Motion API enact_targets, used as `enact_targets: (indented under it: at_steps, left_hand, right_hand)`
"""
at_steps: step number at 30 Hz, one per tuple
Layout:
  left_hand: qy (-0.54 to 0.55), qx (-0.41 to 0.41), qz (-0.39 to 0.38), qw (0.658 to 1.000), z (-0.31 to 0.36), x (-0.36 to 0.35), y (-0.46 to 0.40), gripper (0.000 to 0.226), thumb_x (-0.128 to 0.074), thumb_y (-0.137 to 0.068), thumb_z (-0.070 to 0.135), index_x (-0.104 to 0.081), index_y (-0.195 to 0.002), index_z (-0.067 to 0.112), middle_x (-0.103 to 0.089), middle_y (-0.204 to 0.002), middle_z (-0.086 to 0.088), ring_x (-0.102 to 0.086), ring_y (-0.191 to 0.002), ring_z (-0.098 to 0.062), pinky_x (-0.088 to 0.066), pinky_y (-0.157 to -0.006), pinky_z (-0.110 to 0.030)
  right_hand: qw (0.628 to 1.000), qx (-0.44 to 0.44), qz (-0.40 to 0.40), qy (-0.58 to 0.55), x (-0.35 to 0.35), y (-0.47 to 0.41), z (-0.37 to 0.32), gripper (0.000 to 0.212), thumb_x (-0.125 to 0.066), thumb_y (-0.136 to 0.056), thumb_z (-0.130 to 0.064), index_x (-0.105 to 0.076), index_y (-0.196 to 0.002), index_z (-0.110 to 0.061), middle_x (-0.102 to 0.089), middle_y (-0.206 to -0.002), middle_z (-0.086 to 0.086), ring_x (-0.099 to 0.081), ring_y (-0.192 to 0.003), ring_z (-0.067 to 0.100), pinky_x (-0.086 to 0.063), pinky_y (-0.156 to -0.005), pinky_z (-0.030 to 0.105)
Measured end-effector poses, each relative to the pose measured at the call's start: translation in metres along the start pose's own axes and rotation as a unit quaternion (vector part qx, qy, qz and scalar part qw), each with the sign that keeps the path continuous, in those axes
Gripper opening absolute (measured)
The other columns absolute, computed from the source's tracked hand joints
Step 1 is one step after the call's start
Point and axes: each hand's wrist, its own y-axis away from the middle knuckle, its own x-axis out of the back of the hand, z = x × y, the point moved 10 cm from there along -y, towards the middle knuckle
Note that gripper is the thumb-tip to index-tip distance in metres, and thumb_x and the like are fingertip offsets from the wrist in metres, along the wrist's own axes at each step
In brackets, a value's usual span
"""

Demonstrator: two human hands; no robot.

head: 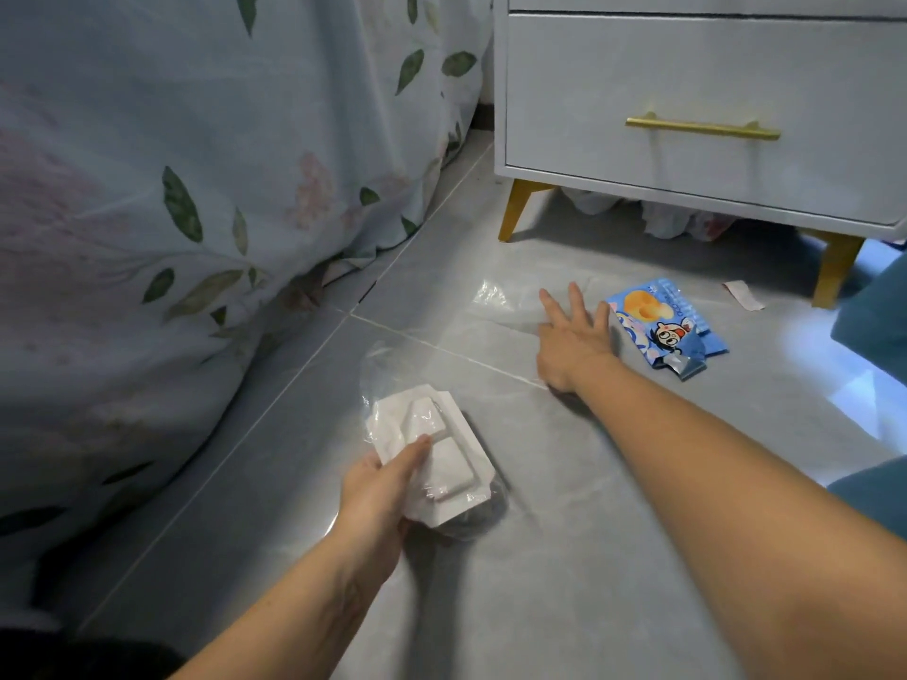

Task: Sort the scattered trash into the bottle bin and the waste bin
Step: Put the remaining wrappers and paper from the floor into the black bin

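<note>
My left hand [380, 488] grips a white moulded packaging tray [437, 449] wrapped in clear plastic, low over the grey tile floor. My right hand [572, 336] reaches forward with fingers spread and straight over a clear plastic sheet [495, 296] that lies flat on the floor. Just right of that hand lies a blue snack wrapper [667, 326] with a cartoon figure on it. A small white and pink paper scrap [743, 295] lies farther right. No bin is in view.
A floral bedsheet [172, 213] hangs to the floor on the left. A white nightstand [687, 115] with gold legs and a gold handle stands at the back right, with crumpled cloth or bags [677, 220] under it. Blue fabric [873, 316] shows at the right edge.
</note>
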Motion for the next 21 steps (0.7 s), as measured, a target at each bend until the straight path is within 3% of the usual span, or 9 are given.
enact_targets:
  at_steps: [3, 6, 7, 9, 12, 14, 16, 19, 21]
  left_hand:
    - [-0.007, 0.008, -0.009, 1.0, -0.005, -0.003, 0.0, 0.023, -0.068, -0.086, 0.01, -0.065, -0.106, 0.0, -0.075, -0.083, -0.014, -0.072, -0.069, -0.025, -0.056, -0.058, -0.031]
    - [-0.007, 0.008, -0.009, 1.0, -0.007, -0.003, -0.002, 0.024, -0.067, -0.086, 0.011, -0.065, -0.109, 0.002, -0.075, -0.088, -0.015, -0.072, -0.073, -0.026, -0.056, -0.062, -0.033]
    - [-0.007, 0.008, -0.011, 1.0, -0.007, -0.004, -0.002, 0.025, -0.067, -0.086, 0.011, -0.065, -0.109, 0.002, -0.075, -0.089, -0.015, -0.072, -0.074, -0.027, -0.056, -0.063, -0.034]
    - [-0.007, 0.007, -0.015, 1.0, -0.008, -0.006, -0.002, 0.024, -0.067, -0.086, 0.011, -0.066, -0.108, 0.003, -0.075, -0.088, -0.014, -0.073, -0.073, -0.025, -0.056, -0.062, -0.033]
    - [-0.011, 0.011, -0.011, 1.0, -0.009, -0.006, 0.003, 0.025, -0.068, -0.085, 0.012, -0.066, -0.109, 0.003, -0.075, -0.09, -0.014, -0.072, -0.074, -0.026, -0.056, -0.064, -0.034]
    - [-0.012, 0.012, -0.01, 1.0, -0.009, -0.006, 0.006, 0.028, -0.068, -0.085, 0.012, -0.065, -0.112, 0.003, -0.075, -0.094, -0.015, -0.072, -0.077, -0.027, -0.056, -0.066, -0.035]
    - [-0.007, 0.012, -0.008, 1.0, -0.006, -0.007, 0.009, 0.031, -0.069, -0.085, 0.013, -0.065, -0.114, 0.003, -0.074, -0.096, -0.015, -0.072, -0.078, -0.027, -0.055, -0.067, -0.035]
    - [-0.005, 0.011, -0.007, 1.0, 0.003, -0.01, 0.017, 0.03, -0.069, -0.085, 0.012, -0.064, -0.113, 0.002, -0.074, -0.095, -0.015, -0.071, -0.076, -0.027, -0.055, -0.065, -0.034]
    - [-0.002, 0.01, -0.012, 1.0, 0.01, -0.011, 0.026, 0.029, -0.068, -0.086, 0.011, -0.064, -0.113, 0.002, -0.074, -0.094, -0.015, -0.07, -0.075, -0.027, -0.056, -0.067, -0.034]
  right_hand:
    - [0.998, 0.035, 0.052, -0.013, 0.004, -0.001, -0.002, 0.048, -0.041, -0.088, -0.006, -0.046, -0.135, -0.014, -0.025, -0.152, 0.002, 0.003, -0.147, 0.027, -0.004, -0.114, 0.052]
    - [0.949, 0.066, 0.233, -0.204, 0.029, 0.017, -0.003, 0.017, -0.055, -0.085, -0.012, -0.063, -0.1, -0.015, -0.06, -0.112, 0.003, -0.043, -0.128, 0.024, -0.024, -0.103, 0.036]
    - [0.91, 0.047, 0.272, -0.31, 0.034, 0.028, 0.002, 0.006, -0.063, -0.081, -0.014, -0.061, -0.087, -0.014, -0.061, -0.094, 0.002, -0.054, -0.108, 0.026, -0.031, -0.09, 0.032]
    - [0.822, -0.025, 0.277, -0.497, 0.026, 0.042, 0.013, 0.022, -0.073, -0.075, -0.016, -0.051, -0.073, -0.014, -0.051, -0.07, -0.003, -0.052, -0.077, 0.026, -0.031, -0.068, 0.028]
    - [0.757, -0.082, 0.201, -0.616, 0.001, 0.046, 0.008, 0.032, -0.079, -0.072, -0.018, -0.051, -0.086, -0.014, -0.047, -0.073, -0.006, -0.05, -0.074, 0.024, -0.041, -0.067, 0.03]
    - [0.777, -0.083, 0.139, -0.608, -0.011, 0.05, 0.004, 0.055, -0.082, -0.069, -0.019, -0.05, -0.114, -0.02, -0.052, -0.09, 0.001, -0.055, -0.088, 0.027, -0.047, -0.076, 0.033]
    - [0.836, -0.064, 0.123, -0.531, -0.015, 0.055, 0.0, 0.079, -0.082, -0.069, -0.019, -0.04, -0.135, -0.026, -0.051, -0.111, 0.007, -0.054, -0.103, 0.027, -0.043, -0.084, 0.031]
    - [0.927, -0.011, 0.201, -0.317, 0.001, 0.077, -0.017, 0.041, -0.071, -0.081, -0.026, -0.058, -0.119, -0.034, -0.045, -0.126, 0.007, -0.051, -0.108, 0.029, -0.042, -0.084, 0.036]
    - [0.946, 0.009, 0.236, -0.222, 0.0, 0.093, -0.029, 0.018, -0.061, -0.084, -0.037, -0.069, -0.097, -0.027, -0.046, -0.131, 0.01, -0.047, -0.111, 0.036, -0.038, -0.084, 0.041]
